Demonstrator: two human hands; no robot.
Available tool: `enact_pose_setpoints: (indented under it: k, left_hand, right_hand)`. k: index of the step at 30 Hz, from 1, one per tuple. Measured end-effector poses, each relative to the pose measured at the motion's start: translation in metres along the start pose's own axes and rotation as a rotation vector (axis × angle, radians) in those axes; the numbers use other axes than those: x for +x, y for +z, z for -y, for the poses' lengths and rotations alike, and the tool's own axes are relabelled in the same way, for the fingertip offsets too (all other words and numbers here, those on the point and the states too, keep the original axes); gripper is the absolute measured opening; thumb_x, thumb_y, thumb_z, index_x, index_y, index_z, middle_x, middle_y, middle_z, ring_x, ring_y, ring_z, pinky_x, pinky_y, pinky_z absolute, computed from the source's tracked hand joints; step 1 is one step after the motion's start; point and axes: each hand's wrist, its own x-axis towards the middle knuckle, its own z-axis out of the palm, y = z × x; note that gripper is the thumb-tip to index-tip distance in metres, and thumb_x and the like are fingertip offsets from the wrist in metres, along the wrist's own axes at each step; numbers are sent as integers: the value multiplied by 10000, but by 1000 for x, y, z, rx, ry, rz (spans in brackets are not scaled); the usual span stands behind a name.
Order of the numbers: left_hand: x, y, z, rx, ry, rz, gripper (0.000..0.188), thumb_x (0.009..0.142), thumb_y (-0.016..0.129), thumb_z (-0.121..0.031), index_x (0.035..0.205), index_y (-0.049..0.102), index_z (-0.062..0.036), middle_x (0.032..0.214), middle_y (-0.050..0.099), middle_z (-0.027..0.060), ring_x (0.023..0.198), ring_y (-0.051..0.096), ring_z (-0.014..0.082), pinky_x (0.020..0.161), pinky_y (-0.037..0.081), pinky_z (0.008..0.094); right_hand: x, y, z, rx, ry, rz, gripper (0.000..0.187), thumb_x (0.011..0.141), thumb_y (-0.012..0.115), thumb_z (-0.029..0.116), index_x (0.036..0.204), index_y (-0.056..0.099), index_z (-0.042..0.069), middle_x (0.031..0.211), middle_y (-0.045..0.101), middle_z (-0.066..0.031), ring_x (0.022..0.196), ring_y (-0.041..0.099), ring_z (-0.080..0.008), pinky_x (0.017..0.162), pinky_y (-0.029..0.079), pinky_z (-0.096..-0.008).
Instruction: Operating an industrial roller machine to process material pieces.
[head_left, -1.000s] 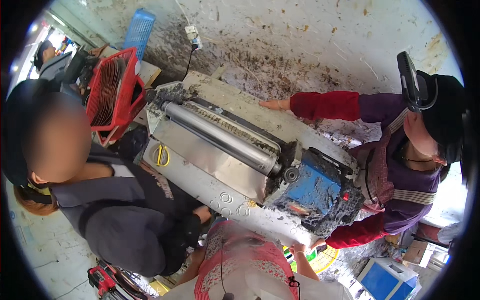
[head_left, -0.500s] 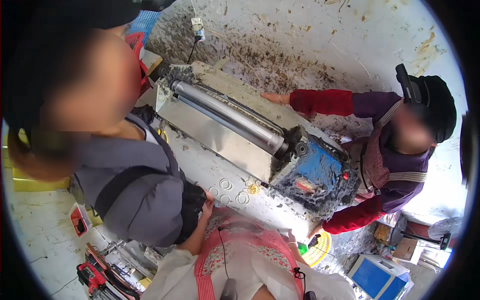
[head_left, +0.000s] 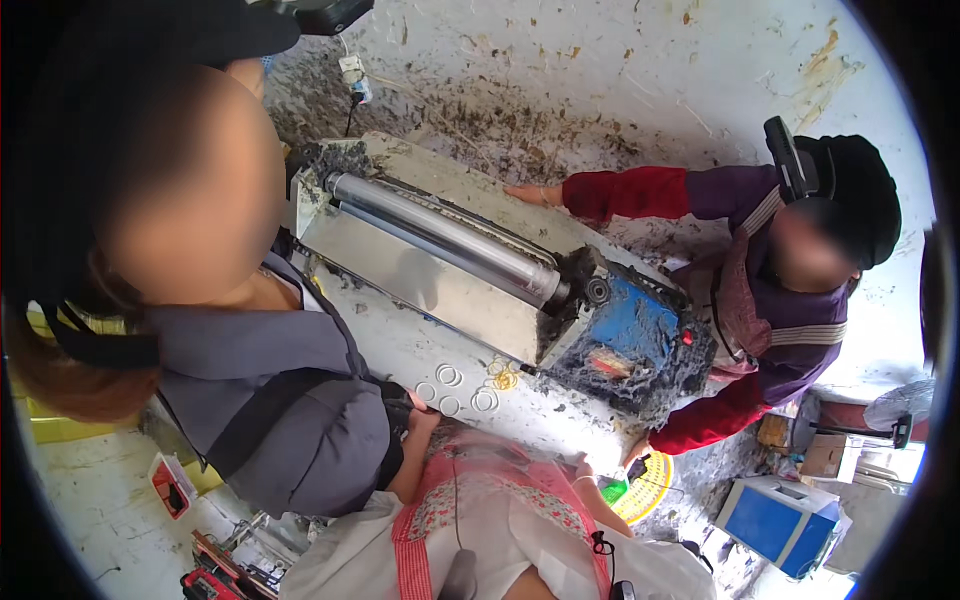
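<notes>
While the left hand (head_left: 418, 408) and right hand (head_left: 583, 468) rest at the surface (head_left: 400, 345) edge by the rings (head_left: 462, 388), finger state unclear, the roller machine (head_left: 470, 265) lies at 12 o'clock; better to keep hands off the rollers (head_left: 445, 232).

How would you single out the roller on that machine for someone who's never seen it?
Start at the long grey machine lying across the dirty work surface. Along its top runs the roller, ending by the blue motor housing. It alone is a shiny metal cylinder.
</notes>
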Motion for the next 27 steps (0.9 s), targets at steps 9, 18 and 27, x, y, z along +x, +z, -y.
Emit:
enact_pose_setpoints:
  k: [9,18,27]
  left_hand:
    - [42,-21,-5,1742,492,74,407,717,642,-291,1075,554,-118,1058,588,107,992,538,297,886,405,382]
    - [60,-28,-17,1408,410,54,418,656,697,-266,1031,570,-133,1033,596,94,962,549,271,833,426,332]
    - [36,10,-40,2204,399,-150,431,690,684,-327,1062,582,-134,1047,606,71,1014,539,242,890,405,341]
  right_hand:
    - [45,-7,-19,174,13,56,575,897,413,558,1138,487,41,940,626,-184,857,607,-345,800,500,-517]
    - [-1,-1,-23,237,94,109,575,878,443,576,1136,486,64,953,610,-156,885,589,-319,815,496,-497]
    - [27,10,-36,317,116,12,580,870,465,569,1062,514,24,975,606,-171,874,601,-334,774,503,-467]
